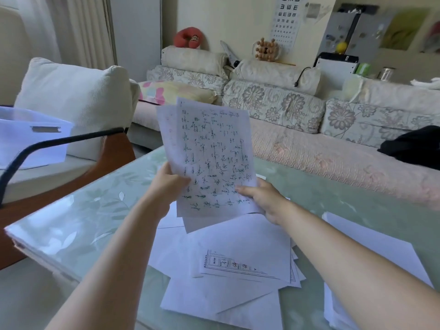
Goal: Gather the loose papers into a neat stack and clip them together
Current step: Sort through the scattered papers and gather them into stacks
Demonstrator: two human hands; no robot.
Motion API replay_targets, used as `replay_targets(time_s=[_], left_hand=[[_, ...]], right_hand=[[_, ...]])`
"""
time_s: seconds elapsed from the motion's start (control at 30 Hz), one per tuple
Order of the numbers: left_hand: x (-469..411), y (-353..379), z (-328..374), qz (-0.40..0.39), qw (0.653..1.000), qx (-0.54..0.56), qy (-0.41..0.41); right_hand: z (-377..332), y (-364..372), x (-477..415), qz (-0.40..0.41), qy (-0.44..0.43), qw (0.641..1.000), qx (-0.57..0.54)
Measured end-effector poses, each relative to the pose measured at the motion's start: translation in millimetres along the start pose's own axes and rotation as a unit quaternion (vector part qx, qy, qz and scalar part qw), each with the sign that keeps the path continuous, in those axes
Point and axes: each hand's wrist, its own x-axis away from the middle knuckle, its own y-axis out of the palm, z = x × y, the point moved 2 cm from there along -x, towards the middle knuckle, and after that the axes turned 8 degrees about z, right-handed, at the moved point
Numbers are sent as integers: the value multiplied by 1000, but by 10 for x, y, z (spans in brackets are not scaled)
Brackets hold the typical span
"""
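- Grip: our left hand (169,184) and right hand (263,198) pinch the handwritten sheets (212,160) by their lower edges, raised upright.
- Loose papers (228,265) lie scattered below on the tabletop (78,210).

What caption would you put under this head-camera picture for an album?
Left hand and right hand hold handwritten sheets above loose papers scattered on the table.

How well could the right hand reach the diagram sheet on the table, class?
Probably not yet: right hand and left hand both hold the handwritten papers, though the diagram sheet lies uncovered below.
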Motion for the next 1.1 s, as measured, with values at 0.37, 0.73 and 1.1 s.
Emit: replay_targets(time_s=[0.37, 0.73, 1.1], left_hand=[[215, 736, -541, -114, 930, -349, -23], [340, 1088, -572, -56, 919, -381, -86], [338, 1087, -556, -103, 967, -206, -107]], right_hand=[[625, -831, 173, 190, 120, 964, 143], [795, -750, 253, 238, 114, 902, 342], [808, -899, 281, 195, 111, 927, 299]])
